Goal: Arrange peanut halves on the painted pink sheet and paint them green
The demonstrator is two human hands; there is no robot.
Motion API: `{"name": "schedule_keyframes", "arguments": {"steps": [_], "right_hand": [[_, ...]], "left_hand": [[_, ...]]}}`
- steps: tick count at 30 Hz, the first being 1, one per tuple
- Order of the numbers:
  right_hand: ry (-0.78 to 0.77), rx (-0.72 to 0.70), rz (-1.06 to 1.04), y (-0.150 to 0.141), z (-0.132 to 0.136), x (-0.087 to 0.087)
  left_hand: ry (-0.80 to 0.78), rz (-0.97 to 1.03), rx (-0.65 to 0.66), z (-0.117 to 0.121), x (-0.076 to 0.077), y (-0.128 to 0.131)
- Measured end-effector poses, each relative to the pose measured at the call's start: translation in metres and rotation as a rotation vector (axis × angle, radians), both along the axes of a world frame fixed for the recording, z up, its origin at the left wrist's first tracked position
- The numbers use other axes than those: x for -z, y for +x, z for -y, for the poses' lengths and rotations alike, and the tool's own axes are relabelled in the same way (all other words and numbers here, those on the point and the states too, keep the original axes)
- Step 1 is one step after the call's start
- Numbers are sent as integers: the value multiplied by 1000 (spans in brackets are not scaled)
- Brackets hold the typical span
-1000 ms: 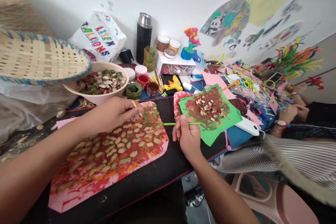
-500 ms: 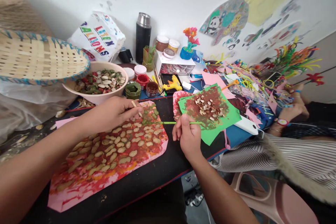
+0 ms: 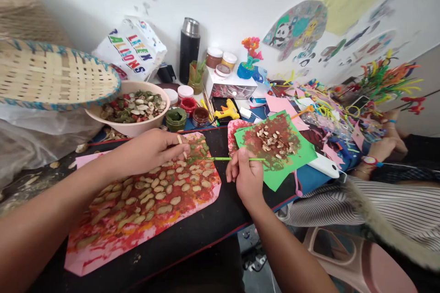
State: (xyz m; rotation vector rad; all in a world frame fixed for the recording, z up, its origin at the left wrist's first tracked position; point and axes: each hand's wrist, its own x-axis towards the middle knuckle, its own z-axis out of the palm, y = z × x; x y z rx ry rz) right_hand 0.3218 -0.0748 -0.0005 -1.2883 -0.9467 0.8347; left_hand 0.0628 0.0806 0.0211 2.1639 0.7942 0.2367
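Note:
My left hand [image 3: 167,149] is closed with a short pale wooden stick [image 3: 180,141] pinched between thumb and fingers, just above the top of a pink sheet [image 3: 213,196]. Red, orange and green paint covers that sheet, with many peanut shells [image 3: 164,209] lying on it. My right hand [image 3: 248,171] grips a slim green paintbrush [image 3: 220,159]. The brush points left, its tip close to my left fingertips at the green-painted shells [image 3: 203,149]. Whether the tip touches a shell is hard to tell.
A bowl of painted shells [image 3: 132,129] stands behind, beside a woven basket [image 3: 58,78]. Open jars of green paint [image 3: 176,120], red paint [image 3: 188,105] and brown paint [image 3: 200,116] sit near a yellow glue gun [image 3: 227,110]. Green paper [image 3: 275,181] lies right. Another person's hand [image 3: 381,149] is far right.
The view has shifted slightly. My left hand has moved a little to the right with the stick, and the brush has drawn slightly closer to it.

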Motion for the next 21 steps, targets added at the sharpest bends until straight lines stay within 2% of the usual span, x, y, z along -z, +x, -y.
{"name": "schedule_keyframes", "arguments": {"steps": [13, 21], "right_hand": [[-35, -72, 17, -12, -11, 5], [-53, -14, 49, -10, -15, 6]], "left_hand": [[31, 19, 7, 0, -3, 0], [75, 24, -31, 2, 4, 2]]}}
